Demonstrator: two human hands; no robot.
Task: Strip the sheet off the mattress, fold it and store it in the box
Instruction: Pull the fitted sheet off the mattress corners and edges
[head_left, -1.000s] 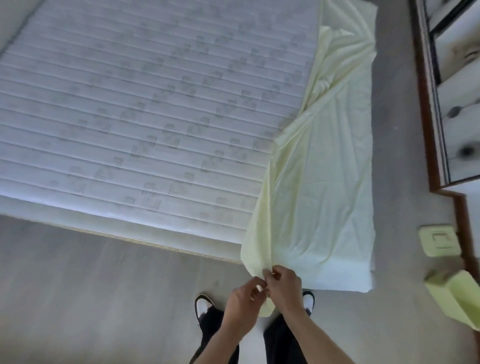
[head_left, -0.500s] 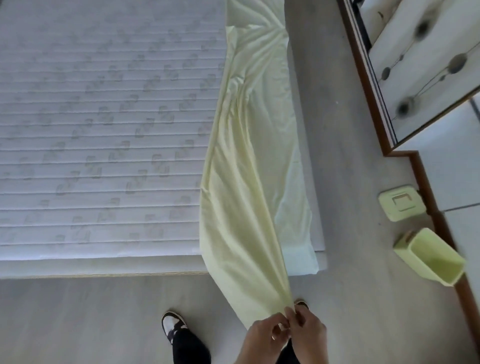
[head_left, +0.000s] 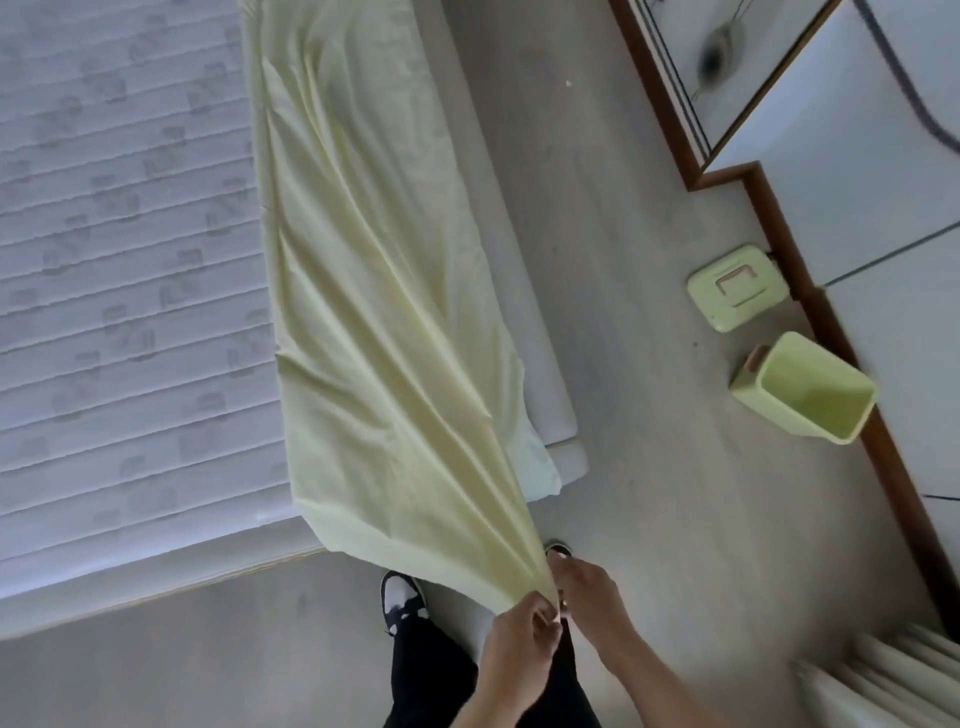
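Note:
A pale yellow sheet (head_left: 384, 322) lies folded lengthwise in a long strip along the right side of the white quilted mattress (head_left: 130, 270). Its near end is drawn taut off the mattress corner towards me. My left hand (head_left: 522, 642) and my right hand (head_left: 587, 597) meet at that end and both pinch the gathered corners together, above my shoes. A light green box (head_left: 810, 392) lies tipped on its side on the floor to the right, its mouth open. Its flat green lid (head_left: 735, 288) rests on the floor just beyond it.
Grey floor (head_left: 623, 312) runs between the mattress and a brown-framed wardrobe (head_left: 727, 171) along the right. A white radiator (head_left: 883, 680) sits at the lower right. My feet stand at the mattress's near right corner.
My view has swung and I have shifted right along the mattress's foot. The sheet has been pulled narrower and tauter into a strip. Both hands kept hold of its corners.

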